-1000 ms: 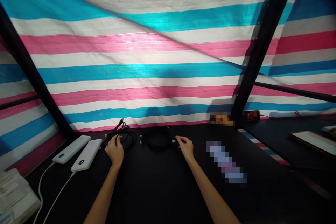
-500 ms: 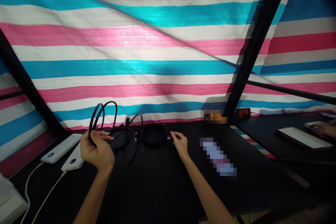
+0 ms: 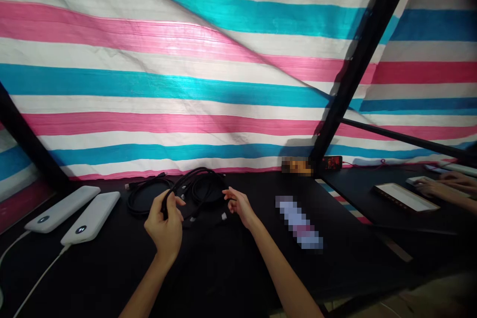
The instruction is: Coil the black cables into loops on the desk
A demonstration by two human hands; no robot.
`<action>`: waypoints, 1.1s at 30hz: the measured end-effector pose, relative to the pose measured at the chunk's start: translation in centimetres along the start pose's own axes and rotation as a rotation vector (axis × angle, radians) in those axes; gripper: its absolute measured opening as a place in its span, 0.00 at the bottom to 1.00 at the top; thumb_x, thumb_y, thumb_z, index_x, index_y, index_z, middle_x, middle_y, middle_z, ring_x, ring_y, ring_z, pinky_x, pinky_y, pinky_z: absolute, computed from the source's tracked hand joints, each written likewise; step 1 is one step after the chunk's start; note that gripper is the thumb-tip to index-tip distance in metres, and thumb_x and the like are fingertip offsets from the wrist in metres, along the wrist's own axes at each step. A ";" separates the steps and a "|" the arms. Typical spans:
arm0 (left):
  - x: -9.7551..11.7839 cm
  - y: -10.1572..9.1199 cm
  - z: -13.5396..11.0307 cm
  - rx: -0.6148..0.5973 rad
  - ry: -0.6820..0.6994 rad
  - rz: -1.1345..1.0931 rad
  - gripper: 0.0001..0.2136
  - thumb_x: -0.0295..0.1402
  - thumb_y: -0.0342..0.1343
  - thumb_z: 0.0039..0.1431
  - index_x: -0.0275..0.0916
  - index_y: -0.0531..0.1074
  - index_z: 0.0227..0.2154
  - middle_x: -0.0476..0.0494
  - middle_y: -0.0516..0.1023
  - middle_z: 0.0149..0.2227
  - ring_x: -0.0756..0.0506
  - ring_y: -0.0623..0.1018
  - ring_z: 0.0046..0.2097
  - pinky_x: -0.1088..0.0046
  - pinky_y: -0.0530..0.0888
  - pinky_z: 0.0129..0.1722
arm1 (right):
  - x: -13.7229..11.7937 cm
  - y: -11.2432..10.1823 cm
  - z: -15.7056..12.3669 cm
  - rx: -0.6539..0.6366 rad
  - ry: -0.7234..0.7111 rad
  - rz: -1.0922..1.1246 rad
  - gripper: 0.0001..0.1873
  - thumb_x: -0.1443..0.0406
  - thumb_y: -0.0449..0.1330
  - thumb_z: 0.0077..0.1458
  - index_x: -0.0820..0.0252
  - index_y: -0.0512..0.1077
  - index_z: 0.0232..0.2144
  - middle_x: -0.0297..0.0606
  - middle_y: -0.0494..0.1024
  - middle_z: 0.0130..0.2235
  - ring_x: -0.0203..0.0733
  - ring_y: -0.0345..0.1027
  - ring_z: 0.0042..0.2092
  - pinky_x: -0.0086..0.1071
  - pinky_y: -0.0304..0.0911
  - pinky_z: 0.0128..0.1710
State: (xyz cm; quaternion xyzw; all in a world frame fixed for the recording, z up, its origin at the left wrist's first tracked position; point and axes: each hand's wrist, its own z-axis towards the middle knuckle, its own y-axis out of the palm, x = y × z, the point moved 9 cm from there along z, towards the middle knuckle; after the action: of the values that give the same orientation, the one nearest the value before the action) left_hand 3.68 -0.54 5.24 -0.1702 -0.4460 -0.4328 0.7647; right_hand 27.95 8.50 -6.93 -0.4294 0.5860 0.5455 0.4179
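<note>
Bare L hand (image 3: 164,228) & R hand (image 3: 240,207)

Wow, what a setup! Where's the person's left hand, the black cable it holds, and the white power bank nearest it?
Left hand (image 3: 164,231): head view, middle of the hand.
Black cable (image 3: 186,179): head view, loop above the hand.
White power bank (image 3: 97,213): head view, casing beside its lit display.

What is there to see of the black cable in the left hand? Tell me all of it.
The black cable is thin, with a smooth, rubbery-looking sheath, and hangs in loose loops. The left hand grips it between fingers and thumb, and a loop arcs away from there over the black table. Pale connector tips lie among the loops, but which cable they belong to cannot be told.
</note>
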 end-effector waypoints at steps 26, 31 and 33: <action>-2.0 0.5 -0.5 0.007 0.425 0.223 0.06 0.29 0.54 0.57 0.36 0.73 0.37 0.49 0.76 0.24 0.52 0.75 0.25 0.76 0.70 0.30 | -0.2 5.7 -3.1 -0.407 0.095 -0.248 0.23 0.52 0.56 0.55 0.58 0.71 0.48 0.42 0.76 0.38 0.36 0.71 0.32 0.23 0.63 0.22; 1.3 2.4 -3.9 -0.180 0.792 0.233 0.07 0.23 0.58 0.51 0.37 0.72 0.35 0.50 0.77 0.22 0.53 0.71 0.20 0.77 0.67 0.24 | -0.8 6.0 -3.3 -0.440 0.060 -0.189 0.23 0.54 0.55 0.57 0.57 0.67 0.52 0.38 0.76 0.34 0.36 0.72 0.32 0.23 0.63 0.22; 1.9 3.1 -4.7 -0.267 0.836 0.199 0.07 0.23 0.57 0.52 0.38 0.72 0.35 0.49 0.77 0.23 0.53 0.72 0.20 0.78 0.68 0.23 | -1.3 6.3 -3.5 -0.472 0.040 -0.162 0.25 0.55 0.55 0.57 0.58 0.65 0.55 0.35 0.74 0.27 0.37 0.71 0.30 0.24 0.64 0.22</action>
State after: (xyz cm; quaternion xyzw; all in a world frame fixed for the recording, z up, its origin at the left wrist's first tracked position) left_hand 9.14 -2.80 4.66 -0.1200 -0.0204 -0.4427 0.8884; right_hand 22.20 5.25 -3.76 -0.5713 0.4145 0.6233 0.3366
